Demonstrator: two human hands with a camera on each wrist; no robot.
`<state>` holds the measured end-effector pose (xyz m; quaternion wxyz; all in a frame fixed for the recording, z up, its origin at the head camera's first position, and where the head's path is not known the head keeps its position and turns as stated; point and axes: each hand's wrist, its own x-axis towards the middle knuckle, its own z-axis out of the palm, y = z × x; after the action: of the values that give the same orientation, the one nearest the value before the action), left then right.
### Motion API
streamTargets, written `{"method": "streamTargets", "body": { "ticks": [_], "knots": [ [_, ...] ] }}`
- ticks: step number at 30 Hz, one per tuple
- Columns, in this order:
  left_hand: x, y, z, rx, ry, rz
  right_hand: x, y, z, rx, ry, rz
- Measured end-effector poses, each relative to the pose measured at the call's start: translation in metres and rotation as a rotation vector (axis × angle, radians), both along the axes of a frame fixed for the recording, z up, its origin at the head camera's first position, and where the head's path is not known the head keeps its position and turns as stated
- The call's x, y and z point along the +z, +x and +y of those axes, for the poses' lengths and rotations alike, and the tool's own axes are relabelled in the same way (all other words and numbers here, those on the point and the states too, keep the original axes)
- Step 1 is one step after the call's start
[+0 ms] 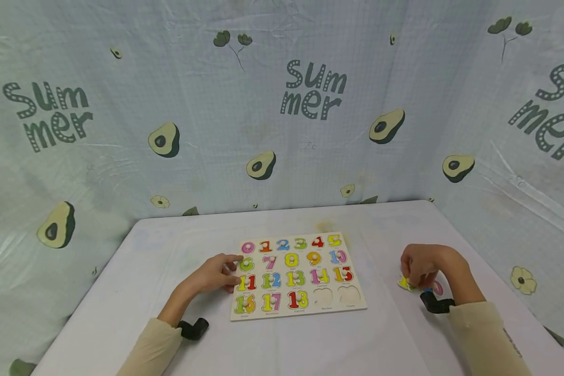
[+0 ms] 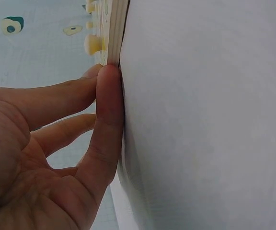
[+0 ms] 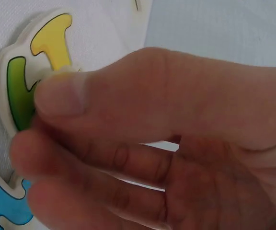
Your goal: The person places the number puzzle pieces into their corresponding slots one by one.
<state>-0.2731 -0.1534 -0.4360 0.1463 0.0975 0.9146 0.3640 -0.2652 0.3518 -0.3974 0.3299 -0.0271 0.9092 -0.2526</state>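
A wooden number puzzle board [image 1: 282, 315] lies on the table, with knobbed number pieces in most of its slots. My left hand [image 1: 214, 273] is at the board's left side; its thumb and index fingertips touch the edge beside the green 6 and the 11. The left wrist view shows that thumb [image 2: 110, 96] straight against the board's edge [image 2: 118, 36]. To the right of the board, my right hand [image 1: 420, 265] pinches a yellow-and-green number puzzle piece [image 3: 18, 91] between thumb and fingers, its knob hidden under them. The piece lies close over the tabletop.
Partly behind the right hand is another number piece, blue and pink [image 1: 437, 287]. Two bare recesses [image 1: 349, 295] show at the board's lower right. A printed cloth [image 1: 207, 104] hangs behind and beside the white table [image 1: 319, 350].
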Motion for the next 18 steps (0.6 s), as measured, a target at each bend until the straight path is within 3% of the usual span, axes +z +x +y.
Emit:
{"method": "streamTargets", "body": {
  "ticks": [10,18],
  "knots": [
    [-0.0009,-0.0006,0.0002,0.003,-0.006,-0.008,-0.0024,0.0013,-0.0075,-0.021,0.039,0.052],
    [0.0,0.0012,-0.0001,0.003,-0.021,0.002,0.0055,0.0015,-0.0098,0.018,0.027,0.11]
  ]
}}
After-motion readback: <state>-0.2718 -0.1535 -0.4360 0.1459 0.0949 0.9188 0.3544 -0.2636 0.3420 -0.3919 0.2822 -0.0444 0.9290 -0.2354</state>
